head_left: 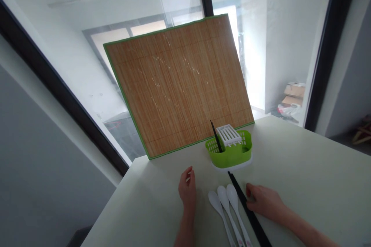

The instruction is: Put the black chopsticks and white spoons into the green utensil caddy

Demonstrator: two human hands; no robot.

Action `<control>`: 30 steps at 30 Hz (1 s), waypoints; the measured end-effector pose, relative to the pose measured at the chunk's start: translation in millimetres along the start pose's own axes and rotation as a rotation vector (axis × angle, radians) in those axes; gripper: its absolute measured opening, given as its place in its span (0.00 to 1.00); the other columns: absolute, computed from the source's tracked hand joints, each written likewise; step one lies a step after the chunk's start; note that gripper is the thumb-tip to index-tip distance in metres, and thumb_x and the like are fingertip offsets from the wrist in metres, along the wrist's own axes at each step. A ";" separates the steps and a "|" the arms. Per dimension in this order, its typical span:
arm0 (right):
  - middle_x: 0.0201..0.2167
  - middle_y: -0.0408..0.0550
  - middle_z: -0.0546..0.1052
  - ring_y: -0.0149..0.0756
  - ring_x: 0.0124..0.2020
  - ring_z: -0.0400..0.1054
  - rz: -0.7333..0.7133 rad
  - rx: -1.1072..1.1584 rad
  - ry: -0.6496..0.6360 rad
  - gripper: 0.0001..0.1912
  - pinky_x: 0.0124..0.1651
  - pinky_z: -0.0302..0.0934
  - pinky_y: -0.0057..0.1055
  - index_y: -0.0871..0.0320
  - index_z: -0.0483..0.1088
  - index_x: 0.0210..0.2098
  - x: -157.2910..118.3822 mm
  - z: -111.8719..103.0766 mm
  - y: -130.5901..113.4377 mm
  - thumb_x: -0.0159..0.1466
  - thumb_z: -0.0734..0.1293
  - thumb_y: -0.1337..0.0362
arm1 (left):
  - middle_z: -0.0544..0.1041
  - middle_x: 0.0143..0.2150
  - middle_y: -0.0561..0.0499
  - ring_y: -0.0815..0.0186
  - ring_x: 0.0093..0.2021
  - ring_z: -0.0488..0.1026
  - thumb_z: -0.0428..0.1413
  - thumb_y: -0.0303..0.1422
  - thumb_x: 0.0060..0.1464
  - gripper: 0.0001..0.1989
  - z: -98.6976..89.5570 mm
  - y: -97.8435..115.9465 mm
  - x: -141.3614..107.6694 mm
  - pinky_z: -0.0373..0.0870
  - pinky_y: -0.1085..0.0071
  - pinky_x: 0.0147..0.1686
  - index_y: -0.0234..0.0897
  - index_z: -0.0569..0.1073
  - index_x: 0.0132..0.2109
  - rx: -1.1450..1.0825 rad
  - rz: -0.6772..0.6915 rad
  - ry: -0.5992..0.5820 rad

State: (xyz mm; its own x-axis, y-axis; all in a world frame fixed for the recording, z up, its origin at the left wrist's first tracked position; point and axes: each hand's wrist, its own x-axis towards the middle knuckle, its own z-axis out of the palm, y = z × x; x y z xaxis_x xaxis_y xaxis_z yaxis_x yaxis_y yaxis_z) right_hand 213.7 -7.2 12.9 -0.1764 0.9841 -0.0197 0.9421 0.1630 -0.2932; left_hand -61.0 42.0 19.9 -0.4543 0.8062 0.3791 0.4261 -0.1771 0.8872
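My left hand (188,187) hovers over or rests on the table, left of the spoons; its fingers are loosely curved, with a gap and nothing between them. Three white spoons (227,208) lie side by side, bowls pointing away from me. Right of them lies a bundle of black chopsticks (246,208). My right hand (265,200) is at their right side, thumb against or very near their edge, index finger held apart. Farther back, a green cutlery basket (230,158) with a white slotted top piece (228,135) holds upright black chopsticks (216,137) in its left compartment.
A bamboo mat (185,88) with green edging leans against the window behind the basket. The pale table (304,166) ends at the glass. Beyond the glass, cardboard boxes (294,92) and a plastic bag (290,111) lie at the right.
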 end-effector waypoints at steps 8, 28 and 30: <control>0.29 0.49 0.77 0.44 0.31 0.71 0.019 -0.060 -0.036 0.10 0.27 0.50 0.30 0.55 0.69 0.31 11.8 -5.3 -8.8 0.49 0.63 0.63 | 0.74 0.45 0.45 0.64 0.39 0.73 0.50 0.42 0.53 0.17 -1.5 -10.9 -7.0 0.71 0.67 0.38 0.37 0.73 0.45 0.002 0.032 -0.029; 0.31 0.61 0.78 0.51 0.34 0.73 -0.088 -0.211 0.005 0.14 0.33 0.58 0.36 0.65 0.70 0.39 15.1 -12.7 -13.1 0.55 0.57 0.73 | 0.74 0.44 0.45 0.64 0.38 0.72 0.50 0.40 0.53 0.16 3.3 -19.4 -12.7 0.71 0.68 0.36 0.37 0.73 0.44 -0.007 0.029 -0.095; 0.29 0.59 0.78 0.50 0.33 0.73 -0.103 -0.203 0.015 0.14 0.31 0.57 0.35 0.64 0.69 0.40 14.8 -17.4 -8.2 0.58 0.56 0.73 | 0.74 0.44 0.44 0.64 0.37 0.72 0.50 0.40 0.53 0.16 3.4 -20.3 -12.9 0.71 0.68 0.36 0.37 0.73 0.44 -0.007 0.030 -0.098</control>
State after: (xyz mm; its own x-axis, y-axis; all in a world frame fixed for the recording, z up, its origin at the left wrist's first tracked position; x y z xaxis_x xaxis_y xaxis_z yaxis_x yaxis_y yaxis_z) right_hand 208.3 7.2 31.7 -0.2722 0.9621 0.0150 0.9575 0.2723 -0.0948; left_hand -61.2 37.2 -3.9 -0.3622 0.8520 0.3781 0.4328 -0.2056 0.8777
